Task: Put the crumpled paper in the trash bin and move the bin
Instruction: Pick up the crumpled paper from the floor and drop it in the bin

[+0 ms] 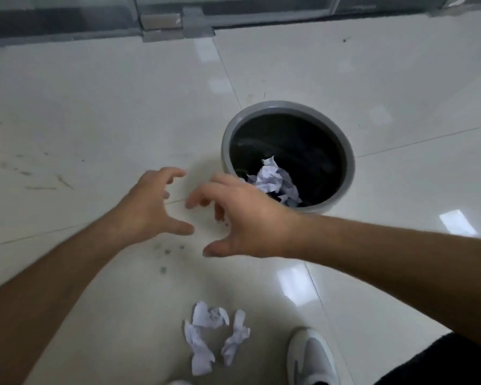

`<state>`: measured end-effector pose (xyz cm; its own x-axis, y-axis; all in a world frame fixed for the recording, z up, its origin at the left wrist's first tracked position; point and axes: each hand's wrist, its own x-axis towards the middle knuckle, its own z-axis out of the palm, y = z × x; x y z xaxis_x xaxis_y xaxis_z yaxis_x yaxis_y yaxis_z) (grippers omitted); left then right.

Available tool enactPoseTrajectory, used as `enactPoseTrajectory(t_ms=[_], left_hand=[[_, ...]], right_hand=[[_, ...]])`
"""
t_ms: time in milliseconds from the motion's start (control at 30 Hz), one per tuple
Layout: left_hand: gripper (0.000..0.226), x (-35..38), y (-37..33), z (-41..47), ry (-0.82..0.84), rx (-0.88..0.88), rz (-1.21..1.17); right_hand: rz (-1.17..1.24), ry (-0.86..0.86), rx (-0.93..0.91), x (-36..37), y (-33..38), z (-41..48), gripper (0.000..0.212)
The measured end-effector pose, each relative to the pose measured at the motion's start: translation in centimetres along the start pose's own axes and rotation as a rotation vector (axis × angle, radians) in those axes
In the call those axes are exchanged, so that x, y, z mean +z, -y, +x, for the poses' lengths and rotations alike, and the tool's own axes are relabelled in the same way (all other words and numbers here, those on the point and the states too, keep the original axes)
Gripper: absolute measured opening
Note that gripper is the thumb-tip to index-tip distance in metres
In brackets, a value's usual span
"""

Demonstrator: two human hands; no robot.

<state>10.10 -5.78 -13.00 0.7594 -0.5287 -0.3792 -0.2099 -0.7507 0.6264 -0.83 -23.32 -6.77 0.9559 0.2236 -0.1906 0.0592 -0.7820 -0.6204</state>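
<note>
We see the trash bin (pixel 288 157) standing upright on the tiled floor (pixel 95 107), one crumpled paper (pixel 274 180) lying inside it. Just left of the bin, the left hand (pixel 150 204) and right hand (pixel 242 218) hover with each grip spread open and empty. More crumpled scraps (pixel 214 336) lie on the floor nearer us than the bin, beside a white shoe (pixel 310 357).

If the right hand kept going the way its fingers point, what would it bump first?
Probably the left hand: the right hand has open fingers aimed leftward at it. The bin lies off that line, though depth is unclear.
</note>
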Motion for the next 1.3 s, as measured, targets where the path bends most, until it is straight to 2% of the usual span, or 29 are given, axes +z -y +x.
enactPoseTrajectory(t_ms=[100, 200, 233, 333, 467, 500, 567, 633, 700, 800, 867, 933, 1000, 1133, 1300], left_hand=[[0.126, 5.7, 7.0, -2.7, 0.254, -0.065, 0.145], [0.121, 12.2, 10.9, -6.1, 0.429, -0.149, 0.193], [0.121, 14.3, 11.8, -7.2, 0.439, -0.142, 0.225], [0.113, 19.3, 13.4, -9.7, 0.333, 0.029, 0.287], [0.118, 22.1, 12.9, -10.8, 0.377, -0.083, 0.271], [0.109, 22.6, 12.6, -10.8, 0.341, -0.056, 0.286], [0.076, 23.8, 12.7, -10.4, 0.229, 0.017, 0.243], [0.040, 24.0, 12.1, -9.9, 0.233, 0.065, 0.249], [0.031, 24.2, 11.2, -9.5, 0.275, 0.062, 0.213], [0.024, 24.5, 11.9, -8.2, 0.195, -0.014, 0.068], [0.021, 23.4, 12.2, -7.1, 0.229, -0.053, 0.028], [0.005, 21.2, 12.2, -5.6, 0.200, -0.061, 0.002], [0.020, 17.5, 10.8, -3.9, 0.139, -0.042, -0.022], [0.020, 7.7, 6.2, -0.2, -0.075, -0.012, 0.046], [0.025, -4.0, -1.9, 2.9, -0.266, 0.165, 0.126]], right_hand=[[-0.007, 0.240, -0.023, 7.5, -0.3, 0.2, 0.069], [-0.092, 0.366, 0.179, 14.2, -3.7, -0.1, 0.082], [-0.109, 0.370, 0.272, 15.9, -4.9, -0.5, 0.089], [-0.072, 0.348, 0.532, 20.0, -7.4, -3.0, 0.107], [-0.101, 0.378, 0.668, 24.1, -7.8, -7.2, 0.119], [-0.092, 0.355, 0.691, 25.0, -7.8, -7.9, 0.118], [-0.008, 0.279, 0.713, 26.3, -7.7, -8.2, 0.105], [0.096, 0.239, 0.697, 27.1, -7.6, -7.6, 0.087], [0.161, 0.239, 0.673, 27.3, -7.4, -6.5, 0.073], [0.187, 0.216, 0.658, 26.9, -7.5, -4.9, 0.051], [0.173, 0.176, 0.639, 26.0, -7.6, -3.6, 0.039], [0.172, 0.142, 0.623, 24.3, -7.2, -1.9, 0.034], [0.182, 0.078, 0.582, 21.9, -6.5, 0.4, 0.034], [0.137, -0.091, 0.457, 13.9, -3.5, 6.0, 0.036], [0.030, -0.310, 0.305, 1.6, 0.2, 9.9, 0.036]])
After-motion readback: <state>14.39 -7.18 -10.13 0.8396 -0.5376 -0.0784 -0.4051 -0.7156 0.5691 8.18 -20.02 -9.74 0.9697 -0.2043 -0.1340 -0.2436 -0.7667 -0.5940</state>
